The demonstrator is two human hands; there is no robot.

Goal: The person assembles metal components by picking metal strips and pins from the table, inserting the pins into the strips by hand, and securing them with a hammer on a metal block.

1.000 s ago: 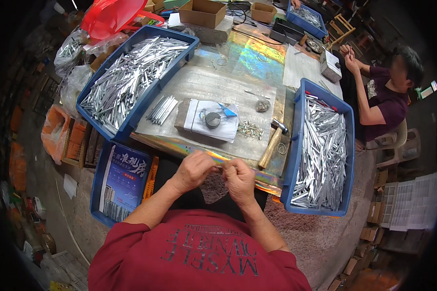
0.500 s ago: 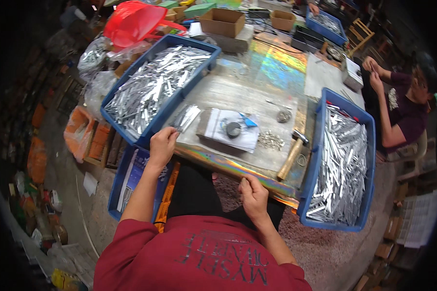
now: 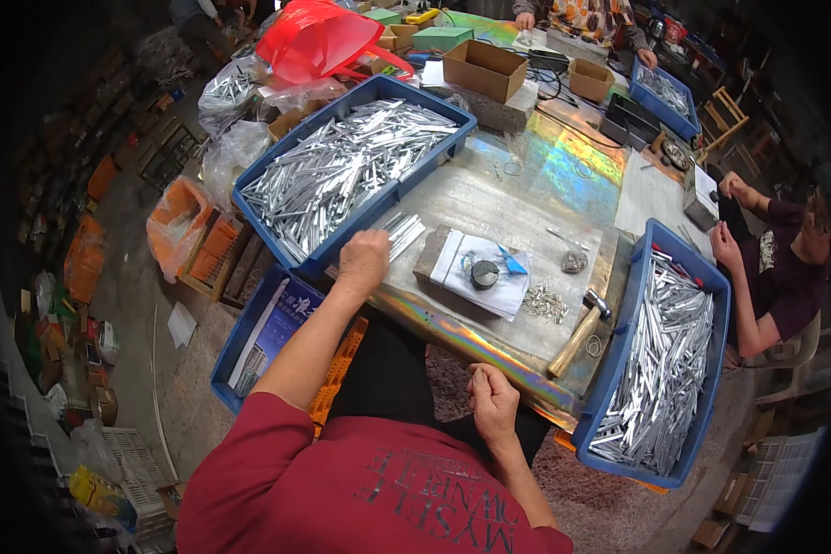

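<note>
My left hand (image 3: 365, 261) is closed at the table's left front edge, right beside a small bunch of flat silver metal strips (image 3: 403, 234). Its fingertips are turned away, so anything in them is hidden. Just beyond stands a blue bin (image 3: 459, 138) heaped with similar strips. My right hand (image 3: 495, 403) is curled closed just off the front edge; what it grips, if anything, cannot be made out. Between and beyond the hands, a block topped with white paper or cloth (image 3: 452, 268) carries a dark round piece (image 3: 484, 273) and a blue scrap (image 3: 513, 264).
Small metal pieces (image 3: 547, 303) and a wooden-handled hammer (image 3: 577, 343) lie right of the block. Another strip-filled blue bin (image 3: 722, 360) borders the table's right. A co-worker (image 3: 785, 258) sits beyond it. A cardboard box (image 3: 485, 69) and red bag (image 3: 309, 42) are at the back.
The whole view has shifted, so the table appears farther right and lower. My left hand has come closer to the small bunch of strips. My right hand stays closed near the front edge.
</note>
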